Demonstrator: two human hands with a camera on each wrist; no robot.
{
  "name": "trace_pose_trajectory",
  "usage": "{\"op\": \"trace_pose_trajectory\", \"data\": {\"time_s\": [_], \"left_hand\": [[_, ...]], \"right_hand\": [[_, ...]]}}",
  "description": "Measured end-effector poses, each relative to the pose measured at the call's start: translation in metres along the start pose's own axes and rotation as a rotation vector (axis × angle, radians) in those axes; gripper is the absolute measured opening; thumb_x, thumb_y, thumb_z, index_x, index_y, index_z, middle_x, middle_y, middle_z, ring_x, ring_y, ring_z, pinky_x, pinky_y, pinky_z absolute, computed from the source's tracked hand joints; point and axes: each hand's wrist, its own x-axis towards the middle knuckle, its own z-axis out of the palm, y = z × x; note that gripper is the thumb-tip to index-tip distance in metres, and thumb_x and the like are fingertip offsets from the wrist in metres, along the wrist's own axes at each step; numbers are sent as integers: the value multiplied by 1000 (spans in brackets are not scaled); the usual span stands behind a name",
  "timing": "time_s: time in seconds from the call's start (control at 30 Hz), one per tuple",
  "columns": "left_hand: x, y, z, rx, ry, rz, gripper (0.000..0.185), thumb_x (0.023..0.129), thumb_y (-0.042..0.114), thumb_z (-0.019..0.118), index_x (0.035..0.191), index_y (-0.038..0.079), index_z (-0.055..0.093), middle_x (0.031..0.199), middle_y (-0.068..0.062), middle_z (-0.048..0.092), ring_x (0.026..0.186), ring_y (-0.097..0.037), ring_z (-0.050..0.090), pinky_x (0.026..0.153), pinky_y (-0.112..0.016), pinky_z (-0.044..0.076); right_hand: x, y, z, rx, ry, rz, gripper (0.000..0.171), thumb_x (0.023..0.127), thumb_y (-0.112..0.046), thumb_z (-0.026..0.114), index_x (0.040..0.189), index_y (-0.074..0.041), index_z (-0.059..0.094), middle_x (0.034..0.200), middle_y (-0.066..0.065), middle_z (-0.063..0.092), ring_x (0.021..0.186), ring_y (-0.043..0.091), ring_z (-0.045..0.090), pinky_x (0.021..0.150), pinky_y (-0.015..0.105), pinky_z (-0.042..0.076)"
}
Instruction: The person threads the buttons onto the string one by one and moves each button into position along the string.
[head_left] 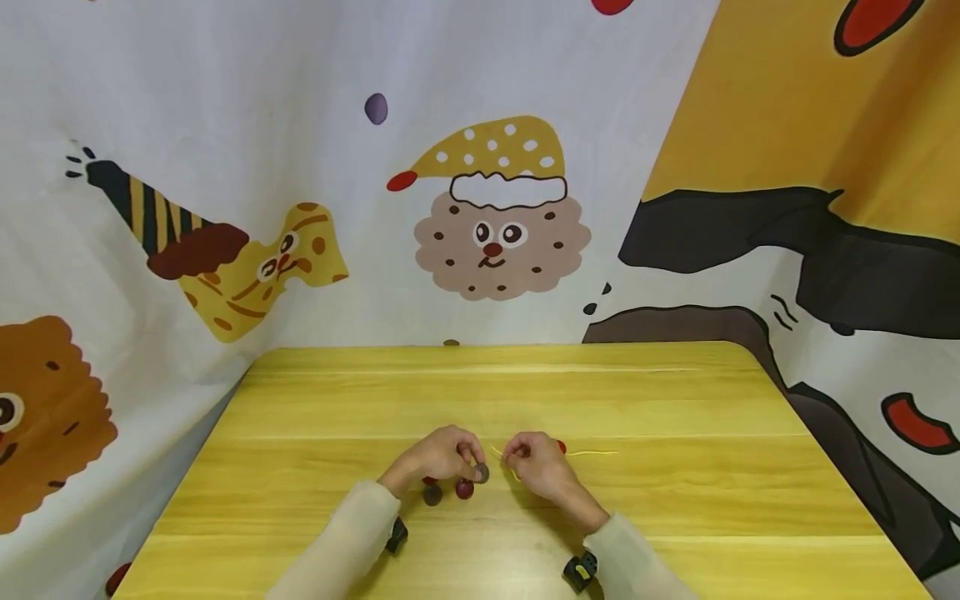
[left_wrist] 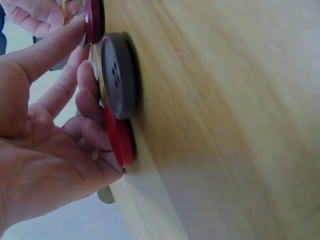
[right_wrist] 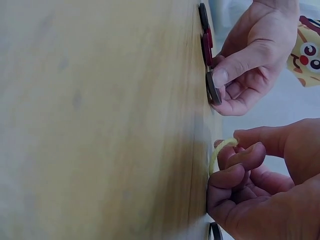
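Cartoon-printed cloth hangs behind the yellow wooden table (head_left: pixel 675 400), where the left hand (head_left: pixel 435 458) pinches a grey button (head_left: pixel 481 473) between thumb and fingertips, holding it on edge just above the wood beside a red button (head_left: pixel 465 489) and another grey button (head_left: pixel 432 495) lying flat. The right hand (head_left: pixel 540 467) has its thumb and forefinger closed on the end of a yellow cord (head_left: pixel 592 453). This looks like the threading step: the cord's long axis runs left to right along the table, its pinched tip pointing at the held button, and the next move calls for lining that tip up with a button hole.
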Motion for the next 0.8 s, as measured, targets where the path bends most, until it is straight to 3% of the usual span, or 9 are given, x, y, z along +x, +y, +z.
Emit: {"op": "trace_pose_trajectory", "data": {"time_s": [0.8], "left_hand": [[0, -4, -4, 11, 20, 3, 11, 83, 14, 80, 86, 10, 70, 77, -1, 61, 70, -15, 52, 64, -29, 43]], "right_hand": [[4, 0, -3, -52, -46, -25, 9, 87, 2, 64, 84, -4, 69, 69, 0, 62, 59, 8, 53, 51, 23, 42]]}}
